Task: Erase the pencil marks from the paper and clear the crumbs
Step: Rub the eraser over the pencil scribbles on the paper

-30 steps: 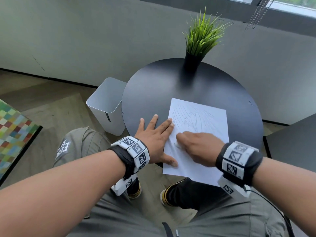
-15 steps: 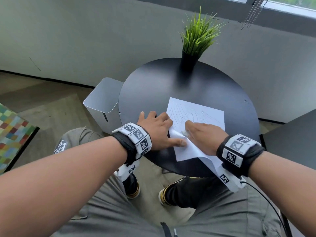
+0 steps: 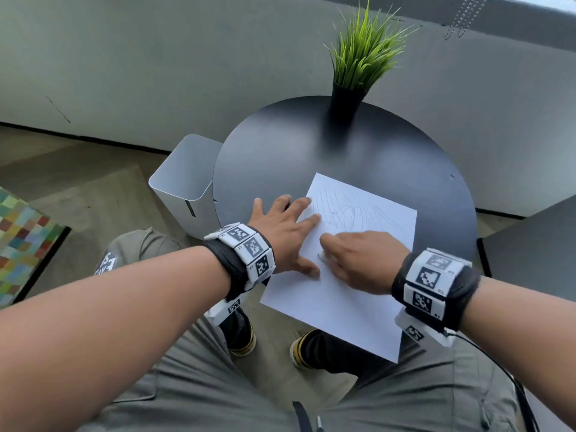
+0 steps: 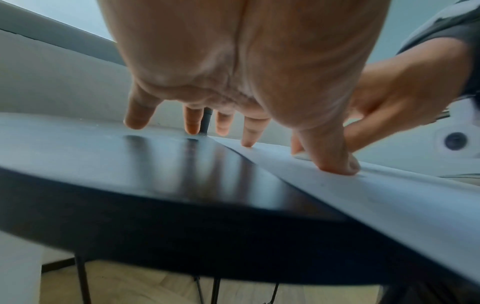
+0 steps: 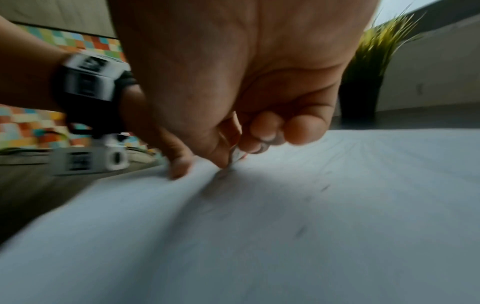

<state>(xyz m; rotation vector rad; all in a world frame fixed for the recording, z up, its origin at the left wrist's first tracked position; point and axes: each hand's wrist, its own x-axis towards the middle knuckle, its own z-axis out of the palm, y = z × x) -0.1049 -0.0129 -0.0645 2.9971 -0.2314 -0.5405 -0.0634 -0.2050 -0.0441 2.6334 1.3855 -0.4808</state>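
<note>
A white paper (image 3: 352, 294) with grey pencil scribbles (image 3: 349, 210) on its far half lies on the round black table (image 3: 280, 163), its near end hanging over the edge. My left hand (image 3: 286, 235) lies flat with spread fingers, pressing the paper's left edge (image 4: 335, 164). My right hand (image 3: 358, 257) is curled and pinches a small eraser (image 5: 237, 154) against the sheet near the middle. The eraser is mostly hidden by the fingers. A few dark crumbs (image 5: 301, 230) lie on the paper.
A potted green grass plant (image 3: 361, 57) stands at the table's far edge. A white bin (image 3: 184, 179) sits on the floor left of the table. My knees and shoes are below the near edge. A grey surface (image 3: 536, 244) is at right.
The paper was pushed up and buckled half a second ago; it now lies flat again, slid back toward me. My right hand moved back down the sheet, the left hand still pressing.
</note>
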